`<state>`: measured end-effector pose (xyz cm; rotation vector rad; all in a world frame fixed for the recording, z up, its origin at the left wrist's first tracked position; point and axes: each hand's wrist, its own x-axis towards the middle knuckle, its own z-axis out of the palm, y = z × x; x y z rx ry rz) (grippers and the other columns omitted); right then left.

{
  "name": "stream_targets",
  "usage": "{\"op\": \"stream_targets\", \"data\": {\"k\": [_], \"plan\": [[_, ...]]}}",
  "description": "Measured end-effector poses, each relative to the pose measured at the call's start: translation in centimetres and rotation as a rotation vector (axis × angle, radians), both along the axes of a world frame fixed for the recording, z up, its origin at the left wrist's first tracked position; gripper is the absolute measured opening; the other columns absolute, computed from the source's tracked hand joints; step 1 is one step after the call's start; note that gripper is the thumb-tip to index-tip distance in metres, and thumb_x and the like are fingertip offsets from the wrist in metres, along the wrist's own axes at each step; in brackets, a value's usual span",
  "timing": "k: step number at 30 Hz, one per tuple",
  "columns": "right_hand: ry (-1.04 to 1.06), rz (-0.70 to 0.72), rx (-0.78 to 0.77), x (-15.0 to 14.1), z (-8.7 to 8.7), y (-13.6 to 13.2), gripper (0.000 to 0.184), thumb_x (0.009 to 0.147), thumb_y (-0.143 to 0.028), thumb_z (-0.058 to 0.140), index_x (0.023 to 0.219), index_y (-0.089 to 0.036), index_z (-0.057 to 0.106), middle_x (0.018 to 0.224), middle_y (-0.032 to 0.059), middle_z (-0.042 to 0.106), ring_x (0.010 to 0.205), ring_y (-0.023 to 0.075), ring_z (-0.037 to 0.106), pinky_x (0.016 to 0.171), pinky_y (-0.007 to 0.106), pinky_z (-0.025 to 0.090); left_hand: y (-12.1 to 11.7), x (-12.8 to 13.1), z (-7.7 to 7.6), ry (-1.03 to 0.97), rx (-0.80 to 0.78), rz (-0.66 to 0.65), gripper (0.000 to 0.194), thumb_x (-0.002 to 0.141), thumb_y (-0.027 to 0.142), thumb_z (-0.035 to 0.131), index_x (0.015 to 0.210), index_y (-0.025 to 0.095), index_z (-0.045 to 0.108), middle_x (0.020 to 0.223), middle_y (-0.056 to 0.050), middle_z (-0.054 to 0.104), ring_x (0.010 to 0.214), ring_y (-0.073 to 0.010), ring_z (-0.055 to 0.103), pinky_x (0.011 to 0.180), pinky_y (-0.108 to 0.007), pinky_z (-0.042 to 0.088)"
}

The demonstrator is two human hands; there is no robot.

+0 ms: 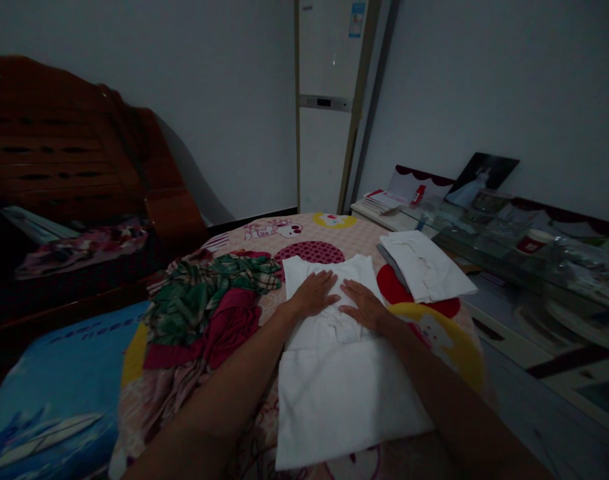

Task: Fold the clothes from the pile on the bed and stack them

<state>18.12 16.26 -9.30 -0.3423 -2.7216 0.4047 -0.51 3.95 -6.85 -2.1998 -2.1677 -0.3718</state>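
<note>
A white sleeveless dress (344, 393) lies spread on a round table draped with a patterned pink cloth (369, 232). Its neckline and shoulders point away from me, and the wider skirt part lies closest. My left hand (314, 293) rests flat on the upper part, fingers stretched out. Opposite it, my right hand (362, 305) presses on the same part, fingers apart. Neither hand grips anything. To the left is a crumpled heap of clothes, with a green plaid garment (194, 297) over a dark red one (229, 327). Folded white clothes (424, 263) lie at the right.
A carved wooden sofa (59, 153) stands at the left, beside a blue padded seat (79, 373). At the right, a glass-topped cabinet (484, 247) bears a paper cup (533, 241), a photo (482, 179) and clutter. A tall white air conditioner (324, 147) stands in the corner.
</note>
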Motion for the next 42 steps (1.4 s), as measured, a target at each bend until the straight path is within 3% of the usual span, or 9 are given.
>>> {"op": "stream_targets", "data": {"k": [8,13,16,19,24,27,31,37,42], "plan": [[0.004,-0.054,0.057,0.3,-0.6,0.5,0.072,0.086,-0.052,0.065,0.143,-0.011,0.050,0.152,0.0216,0.041,0.142,0.0336,0.036,0.117,0.052,0.032,-0.1,0.2,0.6,0.059,-0.080,0.051,0.068,0.098,0.056,0.035,0.153,0.017,0.031,0.158,-0.018,0.030,0.147,-0.0317,0.028,0.118,-0.054,0.022],[-0.012,-0.009,-0.108,1.0,2.1,0.6,0.051,0.091,-0.044,0.060,0.135,-0.019,0.058,0.146,0.0143,0.051,0.137,0.0287,0.045,0.113,0.049,0.038,-0.3,-0.2,1.0,-0.071,-0.059,0.044,0.066,0.096,0.054,0.043,0.150,0.018,0.036,0.157,-0.017,0.033,0.146,-0.0302,0.029,0.118,-0.052,0.024],[-0.053,0.054,-0.196,2.6,5.0,0.3,0.039,0.092,-0.038,0.057,0.125,-0.019,0.066,0.130,0.0127,0.066,0.122,0.0251,0.060,0.105,0.043,0.046,-0.8,-0.9,2.8,-0.226,0.047,0.069,0.055,0.092,0.040,0.056,0.141,0.017,0.049,0.151,-0.016,0.045,0.140,-0.0269,0.041,0.114,-0.042,0.034],[-0.138,0.091,-0.208,5.1,7.3,-1.1,0.028,0.085,-0.029,0.063,0.107,-0.016,0.073,0.109,0.0110,0.074,0.105,0.0248,0.068,0.095,0.038,0.051,-1.9,-1.1,5.8,-0.316,0.066,0.069,0.029,0.089,0.029,0.057,0.112,0.018,0.068,0.117,-0.009,0.071,0.109,-0.0211,0.065,0.093,-0.030,0.048],[-0.267,0.014,-0.185,8.2,8.3,-4.3,0.026,0.078,-0.021,0.071,0.103,-0.017,0.073,0.100,0.0091,0.074,0.092,0.0226,0.068,0.084,0.033,0.051,-5.3,1.3,9.3,-0.435,-0.242,-0.051,0.014,0.084,0.023,0.058,0.083,0.016,0.070,0.075,0.000,0.070,0.069,-0.0124,0.063,0.064,-0.021,0.042],[-0.311,-0.021,-0.089,8.4,7.8,-5.1,0.035,0.074,-0.024,0.077,0.107,-0.017,0.071,0.107,0.0106,0.070,0.099,0.0242,0.064,0.088,0.034,0.048,-7.8,3.4,8.7,-0.413,-0.416,-0.121,0.017,0.078,0.033,0.068,0.088,0.019,0.069,0.078,0.002,0.070,0.071,-0.0123,0.061,0.061,-0.020,0.038],[-0.368,-0.039,-0.068,7.5,7.8,-5.1,0.027,0.071,-0.026,0.079,0.095,-0.017,0.071,0.094,0.0074,0.069,0.089,0.0218,0.062,0.077,0.030,0.045,-9.8,5.5,7.0,-0.274,-0.423,0.009,0.035,0.071,0.043,0.074,0.097,0.021,0.064,0.089,0.000,0.070,0.078,-0.0170,0.063,0.061,-0.024,0.038],[-0.385,-0.038,-0.197,7.1,8.8,-5.0,0.017,0.065,-0.019,0.079,0.069,-0.018,0.063,0.071,-0.0009,0.061,0.068,0.0144,0.054,0.061,0.024,0.035,-10.8,7.0,6.3,-0.216,-0.391,0.059,0.031,0.077,0.034,0.070,0.105,0.022,0.065,0.108,-0.006,0.071,0.099,-0.0242,0.066,0.077,-0.028,0.045],[-0.345,-0.011,-0.380,7.7,9.0,-5.4,0.014,0.066,-0.014,0.073,0.076,-0.018,0.064,0.072,-0.0009,0.066,0.066,0.0142,0.058,0.058,0.023,0.038,-11.6,7.0,6.3,-0.335,-0.332,-0.011,0.022,0.085,0.033,0.061,0.104,0.023,0.068,0.094,-0.004,0.073,0.087,-0.0212,0.067,0.070,-0.026,0.045]]}}
